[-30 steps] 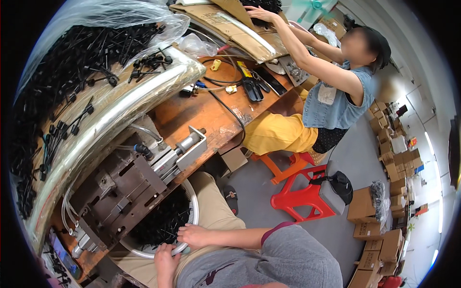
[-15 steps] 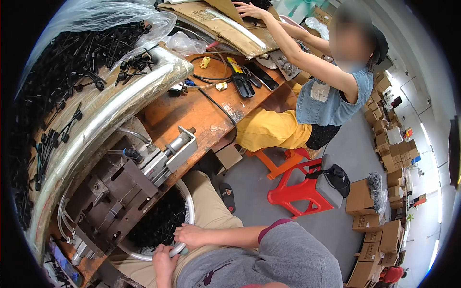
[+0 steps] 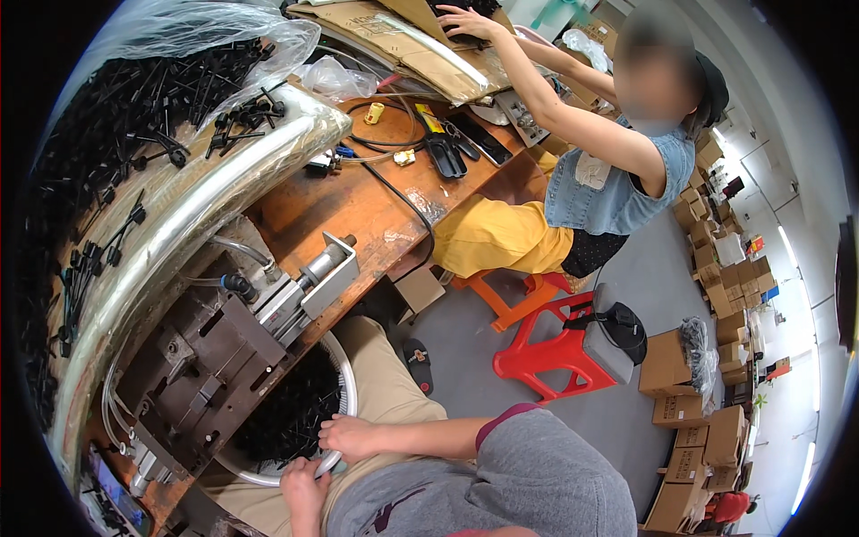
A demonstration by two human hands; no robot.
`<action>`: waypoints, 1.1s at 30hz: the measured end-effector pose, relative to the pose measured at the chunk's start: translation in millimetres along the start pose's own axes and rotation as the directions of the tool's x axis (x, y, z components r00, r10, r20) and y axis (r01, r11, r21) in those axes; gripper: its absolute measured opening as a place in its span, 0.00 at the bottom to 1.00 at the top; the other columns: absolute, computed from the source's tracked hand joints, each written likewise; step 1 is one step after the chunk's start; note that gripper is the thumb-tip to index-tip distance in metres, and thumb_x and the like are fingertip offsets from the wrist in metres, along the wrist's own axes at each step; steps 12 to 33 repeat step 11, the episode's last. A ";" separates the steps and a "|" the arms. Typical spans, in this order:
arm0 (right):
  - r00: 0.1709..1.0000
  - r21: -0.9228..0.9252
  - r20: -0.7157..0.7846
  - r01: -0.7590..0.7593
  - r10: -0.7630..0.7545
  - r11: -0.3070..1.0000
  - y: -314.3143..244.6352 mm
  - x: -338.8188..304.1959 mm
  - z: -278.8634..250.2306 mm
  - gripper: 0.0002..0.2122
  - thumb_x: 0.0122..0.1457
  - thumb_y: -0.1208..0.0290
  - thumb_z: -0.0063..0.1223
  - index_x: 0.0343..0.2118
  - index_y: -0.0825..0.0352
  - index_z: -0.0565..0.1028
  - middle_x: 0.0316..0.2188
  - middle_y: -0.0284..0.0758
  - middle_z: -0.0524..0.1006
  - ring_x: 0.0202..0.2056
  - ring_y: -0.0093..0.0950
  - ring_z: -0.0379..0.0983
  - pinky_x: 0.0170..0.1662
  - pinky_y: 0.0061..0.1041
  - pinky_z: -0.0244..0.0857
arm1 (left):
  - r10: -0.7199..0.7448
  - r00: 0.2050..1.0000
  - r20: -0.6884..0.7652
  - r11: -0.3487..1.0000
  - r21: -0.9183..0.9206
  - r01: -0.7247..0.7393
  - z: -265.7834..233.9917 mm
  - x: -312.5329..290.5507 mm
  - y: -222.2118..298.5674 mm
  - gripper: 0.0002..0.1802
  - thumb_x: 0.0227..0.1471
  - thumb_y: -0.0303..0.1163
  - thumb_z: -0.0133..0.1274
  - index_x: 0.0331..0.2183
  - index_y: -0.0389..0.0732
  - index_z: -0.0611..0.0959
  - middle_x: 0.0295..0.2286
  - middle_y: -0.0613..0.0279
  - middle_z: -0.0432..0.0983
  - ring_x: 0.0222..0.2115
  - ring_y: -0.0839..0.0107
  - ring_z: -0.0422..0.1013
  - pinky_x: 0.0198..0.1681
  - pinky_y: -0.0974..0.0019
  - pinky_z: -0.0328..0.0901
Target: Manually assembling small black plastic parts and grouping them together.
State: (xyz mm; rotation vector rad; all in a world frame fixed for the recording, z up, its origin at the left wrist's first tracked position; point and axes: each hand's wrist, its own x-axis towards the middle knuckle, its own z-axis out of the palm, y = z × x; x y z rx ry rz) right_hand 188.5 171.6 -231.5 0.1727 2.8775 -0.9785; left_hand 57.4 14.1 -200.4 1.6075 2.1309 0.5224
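We sat with a white basin [image 3: 344, 394] on our lap, its hollow filled with small black plastic parts [image 3: 291, 416]. Our right hand [image 3: 351, 437] lay on the near rim of the basin, its fingers [image 3: 329, 440] curled down over the edge and pressed together against it. Our left hand [image 3: 302, 488] gripped the same rim lower down, just beside the right hand, its fingers wrapped around the edge; whether either hand held any of the black parts we could not tell.

Just beyond the basin stood a dark metal press [image 3: 192, 376] with a silver cylinder [image 3: 309, 277] and clear hoses, mounted at the edge of the wooden tabletop [image 3: 358, 210]. To our left ran a long clear plastic bag [image 3: 179, 179] heaped with more black parts. Cables, a yellow-handled tool [image 3: 443, 143] and cardboard sheets [image 3: 403, 45] lay farther along the tabletop.

Across from us a co-worker in a denim top and yellow trousers sat on an orange stool [image 3: 514, 300], one hand [image 3: 465, 20] reaching onto the cardboard. A red stool [image 3: 546, 353] with a dark bag [image 3: 617, 336] on it stood on the grey floor, with cardboard boxes [image 3: 689, 421] well apart to the right.
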 end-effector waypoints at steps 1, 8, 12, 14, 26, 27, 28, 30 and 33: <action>1.000 0.001 -0.004 0.000 0.000 1.000 -0.5 0.2 0.2 0.13 0.37 0.74 0.60 0.31 0.64 0.79 0.33 0.33 0.77 0.43 0.33 0.70 0.43 0.33 0.63 | -0.005 1.000 -0.004 1.000 0.004 0.005 -0.2 -0.6 0.5 0.17 0.29 0.28 0.66 0.30 0.39 0.86 0.25 0.58 0.75 0.30 0.58 0.73 0.36 0.57 0.67; 0.999 0.001 0.039 -0.014 0.014 1.000 4.7 2.9 0.8 0.14 0.37 0.73 0.60 0.32 0.63 0.79 0.34 0.33 0.77 0.44 0.33 0.70 0.45 0.35 0.63 | 0.004 1.000 -0.023 1.000 0.006 -0.004 0.6 2.4 2.4 0.17 0.28 0.28 0.66 0.29 0.39 0.86 0.24 0.58 0.74 0.30 0.58 0.73 0.36 0.57 0.68; 0.996 -0.020 0.085 0.013 -0.011 1.000 7.3 4.0 3.9 0.17 0.33 0.70 0.63 0.31 0.64 0.76 0.34 0.34 0.75 0.45 0.32 0.69 0.47 0.38 0.63 | 0.012 1.000 0.007 1.000 0.002 -0.012 9.5 -1.9 -12.6 0.19 0.27 0.30 0.67 0.30 0.41 0.87 0.24 0.57 0.74 0.30 0.57 0.73 0.37 0.59 0.68; 0.996 -0.020 0.085 0.013 -0.011 1.000 7.3 4.0 3.9 0.17 0.33 0.70 0.63 0.31 0.64 0.76 0.34 0.34 0.75 0.45 0.32 0.69 0.47 0.38 0.63 | 0.012 1.000 0.007 1.000 0.002 -0.012 9.5 -1.9 -12.6 0.19 0.27 0.30 0.67 0.30 0.41 0.87 0.24 0.57 0.74 0.30 0.57 0.73 0.37 0.59 0.68; 0.996 -0.020 0.085 0.013 -0.011 1.000 7.3 4.0 3.9 0.17 0.33 0.70 0.63 0.31 0.64 0.76 0.34 0.34 0.75 0.45 0.32 0.69 0.47 0.38 0.63 | 0.012 1.000 0.007 1.000 0.002 -0.012 9.5 -1.9 -12.6 0.19 0.27 0.30 0.67 0.30 0.41 0.87 0.24 0.57 0.74 0.30 0.57 0.73 0.37 0.59 0.68; 0.996 -0.020 0.085 0.013 -0.011 1.000 7.3 4.0 3.9 0.17 0.33 0.70 0.63 0.31 0.64 0.76 0.34 0.34 0.75 0.45 0.32 0.69 0.47 0.38 0.63 | 0.012 1.000 0.007 1.000 0.002 -0.012 9.5 -1.9 -12.6 0.19 0.27 0.30 0.67 0.30 0.41 0.87 0.24 0.57 0.74 0.30 0.57 0.73 0.37 0.59 0.68; 0.996 -0.020 0.085 0.013 -0.011 1.000 7.3 4.0 3.9 0.17 0.33 0.70 0.63 0.31 0.64 0.76 0.34 0.34 0.75 0.45 0.32 0.69 0.47 0.38 0.63 | 0.012 1.000 0.007 1.000 0.002 -0.012 9.5 -1.9 -12.6 0.19 0.27 0.30 0.67 0.30 0.41 0.87 0.24 0.57 0.74 0.30 0.57 0.73 0.37 0.59 0.68; 0.996 -0.020 0.085 0.013 -0.011 1.000 7.3 4.0 3.9 0.17 0.33 0.70 0.63 0.31 0.64 0.76 0.34 0.34 0.75 0.45 0.32 0.69 0.47 0.38 0.63 | 0.012 1.000 0.007 1.000 0.002 -0.012 9.5 -1.9 -12.6 0.19 0.27 0.30 0.67 0.30 0.41 0.87 0.24 0.57 0.74 0.30 0.57 0.73 0.37 0.59 0.68; 0.996 -0.020 0.085 0.013 -0.011 1.000 7.3 4.0 3.9 0.17 0.33 0.70 0.63 0.31 0.64 0.76 0.34 0.34 0.75 0.45 0.32 0.69 0.47 0.38 0.63 | 0.012 1.000 0.007 1.000 0.002 -0.012 9.5 -1.9 -12.6 0.19 0.27 0.30 0.67 0.30 0.41 0.87 0.24 0.57 0.74 0.30 0.57 0.73 0.37 0.59 0.68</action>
